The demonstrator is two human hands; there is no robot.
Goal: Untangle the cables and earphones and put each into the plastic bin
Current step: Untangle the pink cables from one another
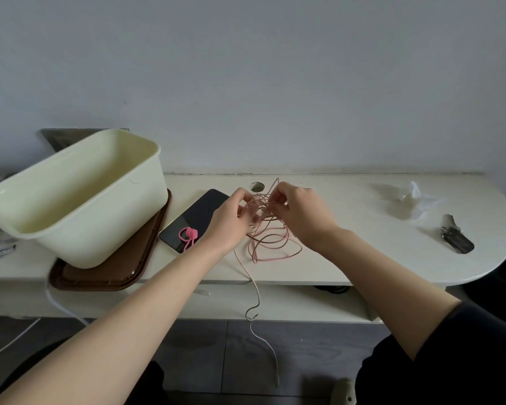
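A tangle of thin pink cables [270, 239] lies on the white table [348, 258] in the middle of the view. My left hand [231, 219] pinches strands at the tangle's left side. My right hand [300, 213] pinches strands at its upper right. Both hands hold the top of the tangle slightly above the table. One strand [256, 290] hangs over the table's front edge toward the floor. The pale green plastic bin [79, 197] stands tilted at the left, and I see nothing inside it.
The bin rests on a brown tray [111, 273]. A black phone [195, 219] with a pink cable tie [188, 235] on it lies left of the tangle. A crumpled plastic wrapper [412, 200] and keys [457, 239] lie at the right. A cable hole [257, 187] is behind the hands.
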